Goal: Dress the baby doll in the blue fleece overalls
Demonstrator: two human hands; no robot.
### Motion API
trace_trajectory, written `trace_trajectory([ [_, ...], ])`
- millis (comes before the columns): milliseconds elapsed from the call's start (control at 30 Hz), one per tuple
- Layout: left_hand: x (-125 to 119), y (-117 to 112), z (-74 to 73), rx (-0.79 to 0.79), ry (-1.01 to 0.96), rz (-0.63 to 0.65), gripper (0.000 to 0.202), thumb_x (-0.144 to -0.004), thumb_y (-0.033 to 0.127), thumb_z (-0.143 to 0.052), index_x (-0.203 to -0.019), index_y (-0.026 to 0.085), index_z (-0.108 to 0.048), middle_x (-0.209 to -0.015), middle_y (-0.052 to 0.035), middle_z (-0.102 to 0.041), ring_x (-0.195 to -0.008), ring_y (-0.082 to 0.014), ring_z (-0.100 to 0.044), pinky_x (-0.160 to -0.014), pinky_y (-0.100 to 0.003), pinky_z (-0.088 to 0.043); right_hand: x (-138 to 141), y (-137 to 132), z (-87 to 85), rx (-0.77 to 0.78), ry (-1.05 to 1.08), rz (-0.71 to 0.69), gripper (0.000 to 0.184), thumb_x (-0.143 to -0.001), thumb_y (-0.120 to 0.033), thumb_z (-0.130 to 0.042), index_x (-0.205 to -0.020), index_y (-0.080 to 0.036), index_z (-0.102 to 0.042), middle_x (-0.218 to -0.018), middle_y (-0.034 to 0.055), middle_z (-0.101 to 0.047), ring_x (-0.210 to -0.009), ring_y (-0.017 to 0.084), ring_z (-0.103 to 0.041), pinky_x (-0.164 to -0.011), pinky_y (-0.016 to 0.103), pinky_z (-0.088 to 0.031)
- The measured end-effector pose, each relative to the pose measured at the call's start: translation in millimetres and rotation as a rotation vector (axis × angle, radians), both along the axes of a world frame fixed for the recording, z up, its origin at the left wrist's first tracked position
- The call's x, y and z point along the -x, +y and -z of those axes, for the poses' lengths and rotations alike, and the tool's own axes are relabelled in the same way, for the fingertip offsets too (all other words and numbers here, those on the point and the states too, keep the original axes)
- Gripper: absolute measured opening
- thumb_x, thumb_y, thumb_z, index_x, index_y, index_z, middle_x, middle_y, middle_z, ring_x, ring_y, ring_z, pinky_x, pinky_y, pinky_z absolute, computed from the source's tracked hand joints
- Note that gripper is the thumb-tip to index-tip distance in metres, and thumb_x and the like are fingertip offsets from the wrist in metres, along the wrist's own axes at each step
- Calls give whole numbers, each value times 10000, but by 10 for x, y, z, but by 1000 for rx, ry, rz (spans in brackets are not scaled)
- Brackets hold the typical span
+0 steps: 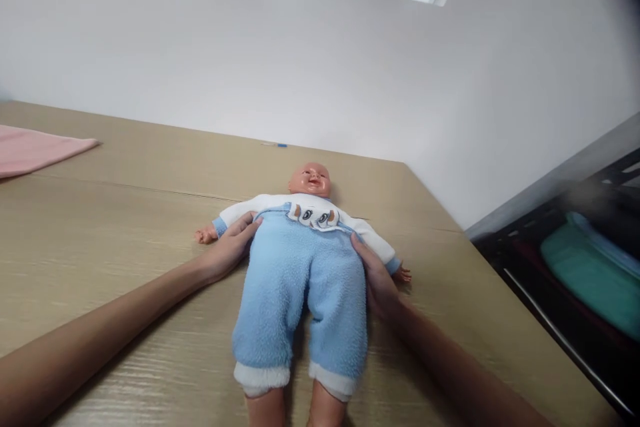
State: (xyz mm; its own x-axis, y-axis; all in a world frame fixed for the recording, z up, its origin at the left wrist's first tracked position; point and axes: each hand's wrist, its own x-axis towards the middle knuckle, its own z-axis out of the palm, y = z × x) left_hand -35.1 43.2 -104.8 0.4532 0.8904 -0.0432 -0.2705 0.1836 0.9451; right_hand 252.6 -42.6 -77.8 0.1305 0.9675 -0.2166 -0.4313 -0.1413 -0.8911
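Note:
A baby doll (313, 180) lies on its back on the wooden table, its head towards the wall. It wears a white top with blue cuffs and fluffy light-blue trousers (280, 267) with white hems. An animal face patch (314, 216) sits at the waist. My left hand (237, 245) grips the doll's side at the waistband, thumb on top. On the opposite side my right hand (377, 273) holds it the same way, thumb against the blue cloth. The other fingers of both hands are partly hidden beside or beneath the doll.
A pink cloth (40, 149) lies at the table's left. Near the wall is a small blue-and-white stick (281, 145). The wooden table (125, 227) ends at a slanting right edge, beyond which stands a dark rack with a green-blue item (590, 270).

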Motion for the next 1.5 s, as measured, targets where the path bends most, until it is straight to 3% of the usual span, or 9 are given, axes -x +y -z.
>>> trace_trajectory([
  [200, 92, 53, -89, -240, 188, 55, 290, -1012, 503, -698, -1124, 237, -725, -1134, -28, -650, -1153, -232, -561, -1091, -305, -389, -67, 3, -69, -27, -24, -54, 382, -734, -501, -905, -997, -251, -785, -1084, 46, -834, -1247, 356, -712, -1123, 472, -571],
  [400, 72, 19, -66, -44, -15, 28, 327, -968, 505, -756, -954, 201, -637, -893, 16, -510, -826, -160, -459, -752, -259, -375, -91, 45, -95, -201, -36, -37, 317, -834, -504, -791, -1035, -263, -749, -1140, 47, -814, -1242, 335, -704, -1081, 467, -581],
  [800, 23, 3, -128, -210, 130, -100, 375, -1009, 588, -683, -1127, 236, -629, -1035, 1, -613, -933, -176, -522, -834, -261, -396, -113, 50, 42, -246, -532, 62, 400, -895, -585, -795, -1078, -250, -674, -1124, 53, -752, -1146, 278, -670, -1057, 392, -513],
  [933, 18, -58, -168, -363, 230, -178, 347, -1032, 566, -645, -1147, 240, -619, -1013, -11, -618, -953, -198, -545, -859, -285, -421, -58, -47, -116, -363, -756, 238, 323, -953, -467, -738, -1188, -270, -638, -1257, 87, -700, -1188, 293, -639, -1119, 458, -481],
  [1067, 41, -152, -186, -755, 353, -344, 195, -1082, 416, -598, -1094, 224, -626, -1059, -53, -615, -1021, -222, -569, -947, -347, -437, 218, 78, -510, -560, -977, 290, 207, -997, -326, -691, -1191, -283, -634, -1288, 100, -676, -1189, 300, -624, -1127, 477, -476],
  [1167, 55, -198, -201, -1013, 375, -373, 66, -1085, 278, -586, -1083, 224, -624, -1089, -68, -619, -1059, -226, -564, -988, -378, -426, 574, 475, -839, -767, -1070, 67, 118, -1018, -203, -618, -1110, -253, -671, -1173, 90, -725, -1161, 277, -662, -1072, 435, -512],
  [1267, 51, -219, -210, -1080, 400, -414, 26, -1073, 212, -589, -1072, 224, -612, -1061, -55, -604, -1025, -212, -549, -945, -361, -425, 985, 1043, -994, -875, -1156, -397, 210, -1008, -91, -558, -998, -223, -721, -1093, 46, -774, -1067, 212, -712, -1008, 363, -531],
  [1367, 37, -227, -213, -1049, 418, -462, 40, -1067, 198, -598, -1083, 228, -621, -1037, -44, -597, -977, -200, -532, -886, -335, -429, 1363, 1548, -914, -887, -1411, -992, 168, -959, -84, -675, -1071, -191, -738, -1199, 73, -779, -1118, 227, -703, -956, 339, -528],
  [1500, 30, -223, -218, -996, 418, -475, 49, -1065, 208, -611, -1096, 232, -640, -1027, -39, -596, -953, -195, -533, -853, -319, -438, 1621, 1818, -703, -842, -1488, -1132, 158, -853, -56, -764, -893, -207, -744, -920, 21, -783, -822, 208, -685, -720, 302, -483],
])
